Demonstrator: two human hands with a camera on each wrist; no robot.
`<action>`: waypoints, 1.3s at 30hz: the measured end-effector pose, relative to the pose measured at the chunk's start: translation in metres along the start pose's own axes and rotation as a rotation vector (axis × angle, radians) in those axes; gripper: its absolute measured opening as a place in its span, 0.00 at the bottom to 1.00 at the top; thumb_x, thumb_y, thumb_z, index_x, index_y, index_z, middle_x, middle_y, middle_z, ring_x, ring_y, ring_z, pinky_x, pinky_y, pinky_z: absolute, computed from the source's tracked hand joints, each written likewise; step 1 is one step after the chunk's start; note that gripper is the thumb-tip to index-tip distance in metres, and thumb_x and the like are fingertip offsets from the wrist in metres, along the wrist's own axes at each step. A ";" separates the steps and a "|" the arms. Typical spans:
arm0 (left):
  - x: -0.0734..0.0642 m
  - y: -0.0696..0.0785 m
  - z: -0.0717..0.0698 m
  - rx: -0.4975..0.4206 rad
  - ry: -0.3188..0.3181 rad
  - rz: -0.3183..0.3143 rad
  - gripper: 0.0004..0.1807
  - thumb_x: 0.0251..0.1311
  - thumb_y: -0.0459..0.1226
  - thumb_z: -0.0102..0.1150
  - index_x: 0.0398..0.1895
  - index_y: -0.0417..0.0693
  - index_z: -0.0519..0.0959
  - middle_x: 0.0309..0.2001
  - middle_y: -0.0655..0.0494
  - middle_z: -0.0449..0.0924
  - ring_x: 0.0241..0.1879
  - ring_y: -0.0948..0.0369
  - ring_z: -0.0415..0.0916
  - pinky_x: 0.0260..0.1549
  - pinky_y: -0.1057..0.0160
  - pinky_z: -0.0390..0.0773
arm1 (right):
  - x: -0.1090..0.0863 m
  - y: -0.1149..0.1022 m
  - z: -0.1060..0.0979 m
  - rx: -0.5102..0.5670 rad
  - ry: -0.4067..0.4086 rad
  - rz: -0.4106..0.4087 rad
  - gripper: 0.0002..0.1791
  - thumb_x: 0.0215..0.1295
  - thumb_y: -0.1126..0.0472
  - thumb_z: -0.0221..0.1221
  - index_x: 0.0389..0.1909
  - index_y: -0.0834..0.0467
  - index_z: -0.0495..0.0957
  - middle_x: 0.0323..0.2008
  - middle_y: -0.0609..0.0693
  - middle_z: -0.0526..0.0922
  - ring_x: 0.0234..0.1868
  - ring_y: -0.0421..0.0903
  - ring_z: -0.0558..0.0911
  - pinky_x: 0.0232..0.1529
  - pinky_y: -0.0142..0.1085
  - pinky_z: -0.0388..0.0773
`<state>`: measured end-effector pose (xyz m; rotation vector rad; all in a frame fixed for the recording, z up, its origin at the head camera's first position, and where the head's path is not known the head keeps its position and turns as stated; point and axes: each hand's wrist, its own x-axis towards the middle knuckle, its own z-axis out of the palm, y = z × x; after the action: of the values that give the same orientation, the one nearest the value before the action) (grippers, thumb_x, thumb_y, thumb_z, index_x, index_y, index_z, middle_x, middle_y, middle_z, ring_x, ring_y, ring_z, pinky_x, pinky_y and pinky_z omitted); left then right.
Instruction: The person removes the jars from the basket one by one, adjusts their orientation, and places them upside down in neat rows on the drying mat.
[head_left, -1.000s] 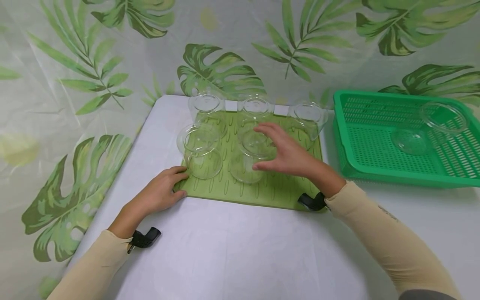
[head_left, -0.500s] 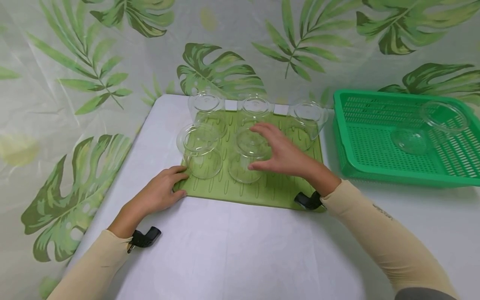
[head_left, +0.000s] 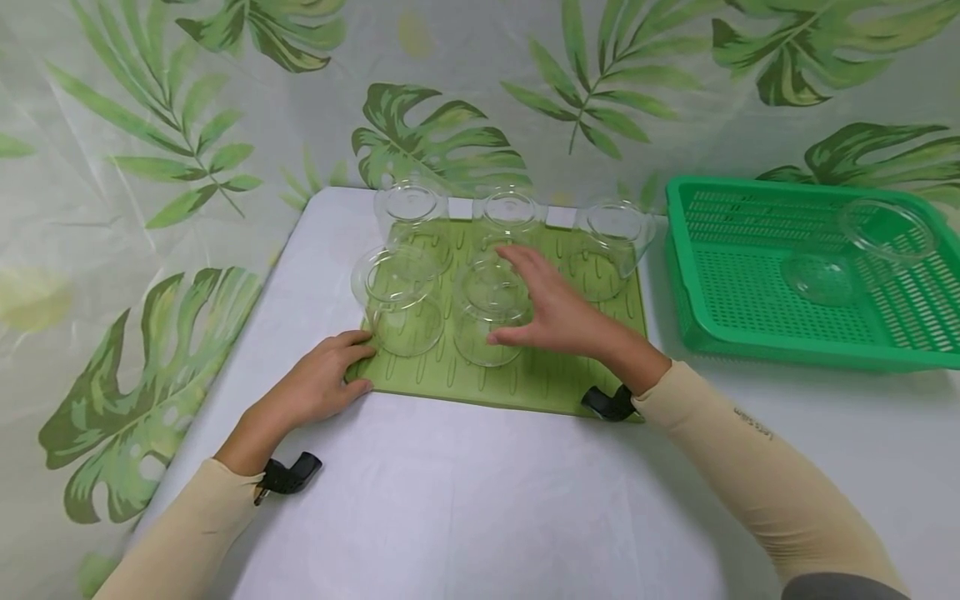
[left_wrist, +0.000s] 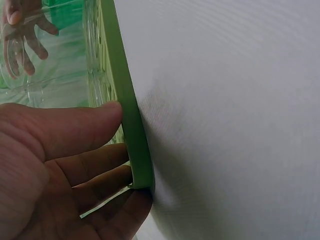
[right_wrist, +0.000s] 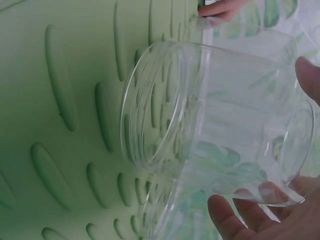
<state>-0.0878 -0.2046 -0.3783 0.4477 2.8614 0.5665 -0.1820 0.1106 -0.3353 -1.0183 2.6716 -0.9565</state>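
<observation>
Around a clear jar (head_left: 491, 292) my right hand (head_left: 558, 308) is curved, fingertips on its far side and thumb on the near side. That jar's ridged rim (right_wrist: 155, 110) faces the green mat (head_left: 450, 367), its base up by my fingers. My left hand (head_left: 322, 379) rests at the mat's front left corner; in the left wrist view the thumb (left_wrist: 107, 120) lies along the edge, with the fairly straight fingers beside the corner. To the left stands another clear jar (head_left: 405, 300). Behind are the back left jar (head_left: 412, 217), back middle jar (head_left: 510, 212) and back right jar (head_left: 615, 237).
A green slotted basket (head_left: 712, 337) is on the right, with a clear jar (head_left: 825, 279) inside. White cloth covers the table (head_left: 487, 492). Behind it hangs a leaf-patterned sheet (head_left: 465, 50). Each wrist wears a black camera mount (head_left: 288, 475).
My right hand has shifted slightly left, and the front middle jar has moved left with it. The left hand stays at the mat's corner.
</observation>
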 end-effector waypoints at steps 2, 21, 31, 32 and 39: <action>0.000 0.000 0.000 0.001 0.001 0.002 0.26 0.54 0.36 0.59 0.56 0.33 0.71 0.64 0.38 0.63 0.64 0.42 0.60 0.60 0.45 0.64 | 0.000 0.000 0.000 0.000 0.003 0.000 0.59 0.42 0.39 0.68 0.71 0.45 0.42 0.70 0.49 0.50 0.70 0.50 0.56 0.65 0.53 0.60; -0.002 0.002 0.001 -0.001 0.000 -0.005 0.26 0.55 0.36 0.58 0.56 0.32 0.70 0.64 0.39 0.61 0.64 0.41 0.59 0.61 0.44 0.63 | 0.001 0.002 0.003 -0.013 0.007 0.006 0.62 0.39 0.39 0.69 0.71 0.44 0.39 0.70 0.50 0.50 0.69 0.50 0.57 0.65 0.53 0.61; 0.000 0.003 0.000 -0.009 0.003 -0.008 0.26 0.55 0.35 0.58 0.57 0.33 0.70 0.65 0.40 0.61 0.65 0.42 0.58 0.61 0.44 0.62 | -0.005 -0.001 -0.013 0.003 0.045 -0.065 0.63 0.39 0.38 0.69 0.71 0.44 0.38 0.72 0.49 0.47 0.72 0.50 0.48 0.68 0.55 0.50; 0.000 0.003 0.000 -0.008 0.004 -0.007 0.26 0.55 0.35 0.58 0.57 0.33 0.70 0.65 0.40 0.61 0.65 0.42 0.58 0.61 0.44 0.62 | -0.005 -0.001 -0.016 0.003 0.060 -0.082 0.62 0.39 0.39 0.69 0.71 0.45 0.39 0.71 0.50 0.48 0.72 0.50 0.49 0.69 0.55 0.50; 0.000 0.002 0.001 -0.008 -0.004 -0.010 0.26 0.55 0.36 0.58 0.57 0.32 0.70 0.65 0.39 0.61 0.64 0.42 0.58 0.61 0.45 0.62 | -0.010 0.005 -0.036 -0.023 0.097 -0.092 0.59 0.43 0.43 0.69 0.71 0.50 0.42 0.71 0.50 0.48 0.72 0.50 0.50 0.68 0.54 0.52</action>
<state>-0.0869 -0.2026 -0.3780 0.4332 2.8545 0.5743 -0.1882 0.1384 -0.3110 -1.1367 2.7412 -1.0203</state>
